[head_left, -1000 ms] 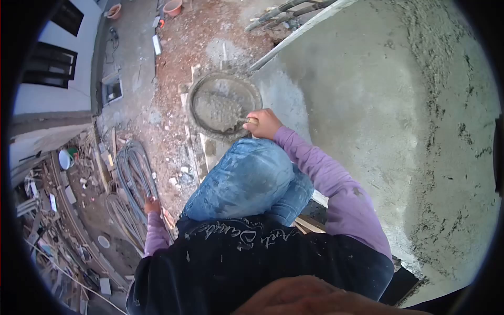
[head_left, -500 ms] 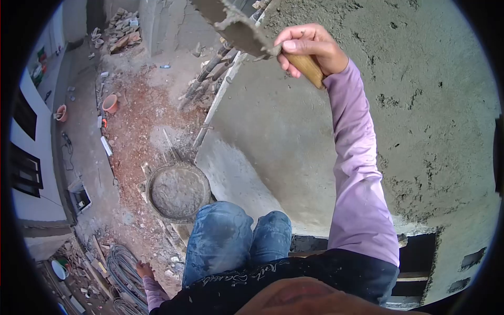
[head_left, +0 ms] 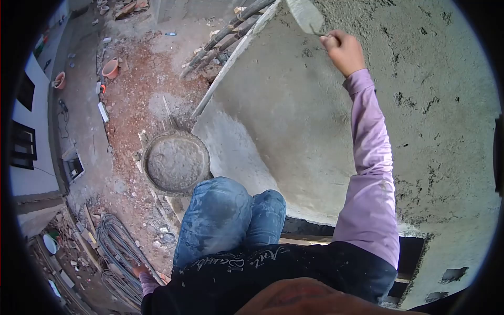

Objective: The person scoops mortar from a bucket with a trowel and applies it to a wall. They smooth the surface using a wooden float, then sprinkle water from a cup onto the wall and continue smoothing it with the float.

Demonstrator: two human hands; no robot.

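My right hand [head_left: 345, 51] is closed round the handle of a trowel [head_left: 305, 16], whose blade lies against the grey plastered wall [head_left: 299, 105] near the top of the view. The wall is smooth and damp in the middle, with rough, pitted mortar to the right. At the lower left, my left hand [head_left: 140, 271] shows only in small part, beside coiled hoses; its fingers are too small to make out. A round tub of wet mortar [head_left: 176, 161] stands left of my knees.
Bamboo poles [head_left: 226, 39] slant along the wall's left edge. Far below are an orange bucket [head_left: 110, 69], coiled hoses [head_left: 118, 241], rubble and a white building [head_left: 31, 173]. An opening [head_left: 412, 254] is in the wall at the lower right.
My right hand has moved right and turned over, bringing the trowel from the air beside the wall's edge onto the wall. The mortar seen on the blade earlier no longer shows.
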